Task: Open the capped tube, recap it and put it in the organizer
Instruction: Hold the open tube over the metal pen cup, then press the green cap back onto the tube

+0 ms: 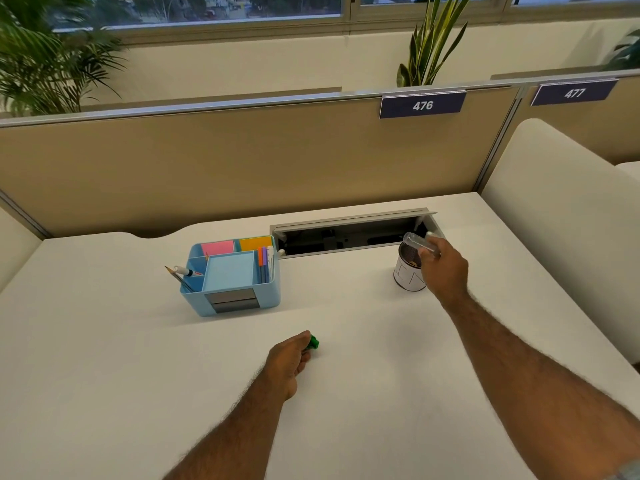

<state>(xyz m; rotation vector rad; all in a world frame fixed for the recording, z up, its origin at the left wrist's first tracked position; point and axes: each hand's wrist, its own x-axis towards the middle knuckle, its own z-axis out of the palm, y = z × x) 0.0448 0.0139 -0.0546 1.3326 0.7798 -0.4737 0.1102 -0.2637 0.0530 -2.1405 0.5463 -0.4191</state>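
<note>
Clear plastic, the uncapped tube is tilted in the right hand over a white can. The left hand pinches its green cap on the counter, near the blue organizer. Partition signs read "476" and "477".

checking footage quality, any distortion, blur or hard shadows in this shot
Head view: wide-angle bending curves the partition top and desk edges; light is soft, with faint shadows only; the clear tube in the right hand looks slightly smeared; the green cap stays fairly crisp.
</note>
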